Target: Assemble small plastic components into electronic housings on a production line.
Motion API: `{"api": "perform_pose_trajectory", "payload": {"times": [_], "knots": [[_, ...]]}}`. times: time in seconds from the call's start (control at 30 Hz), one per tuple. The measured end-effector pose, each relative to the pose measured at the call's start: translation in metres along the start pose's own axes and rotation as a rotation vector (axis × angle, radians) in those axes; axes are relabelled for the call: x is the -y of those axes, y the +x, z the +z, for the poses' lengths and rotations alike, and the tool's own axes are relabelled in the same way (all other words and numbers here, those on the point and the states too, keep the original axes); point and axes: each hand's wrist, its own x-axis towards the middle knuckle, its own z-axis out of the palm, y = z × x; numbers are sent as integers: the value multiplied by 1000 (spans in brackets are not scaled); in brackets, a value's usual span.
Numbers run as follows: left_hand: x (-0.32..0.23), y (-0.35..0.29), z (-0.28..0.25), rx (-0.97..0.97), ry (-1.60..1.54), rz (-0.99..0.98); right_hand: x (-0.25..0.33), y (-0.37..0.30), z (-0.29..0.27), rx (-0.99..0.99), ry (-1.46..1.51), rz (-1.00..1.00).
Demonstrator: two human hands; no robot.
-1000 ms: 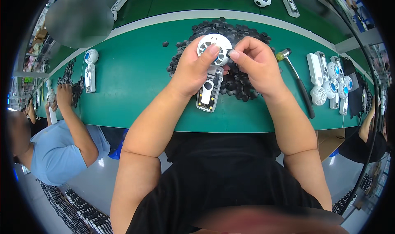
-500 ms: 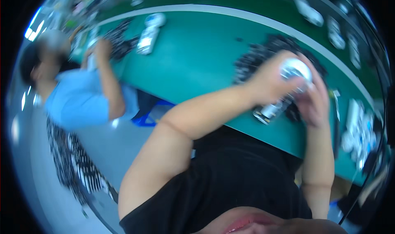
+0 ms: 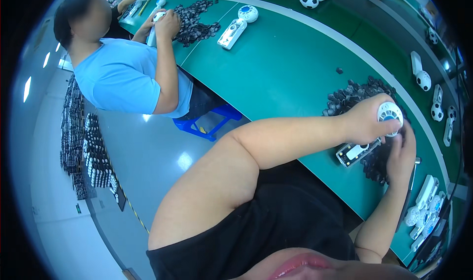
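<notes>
Left hand [image 3: 365, 120] curled closed round white disc-headed device [image 3: 389, 114], 3 o'clock in view. Right hand [image 3: 404, 151] half-curled at the disc's 5 o'clock; can't tell its grip. Black pieces [image 3: 346, 99] at 10, white units [image 3: 422, 215] at 5.

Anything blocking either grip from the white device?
Nothing visible. The left grip holds the white device, thumb on its round head; the right grip is beside that head, contact unclear. The dark pieces lie on the table, not between.
</notes>
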Motion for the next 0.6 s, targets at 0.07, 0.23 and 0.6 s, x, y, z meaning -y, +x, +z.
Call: {"api": "perform_pose_trajectory", "payload": {"times": [0.07,0.23,0.6], "knots": [[-1,3,-1,-24,-66,-42,7,5,-4,91,-120,23],[1,5,-2,-2,-33,-39,5,8,-3,245,-313,24],[2,4,-2,10,31,-62,5,2,11,7,-170,-193]]}}
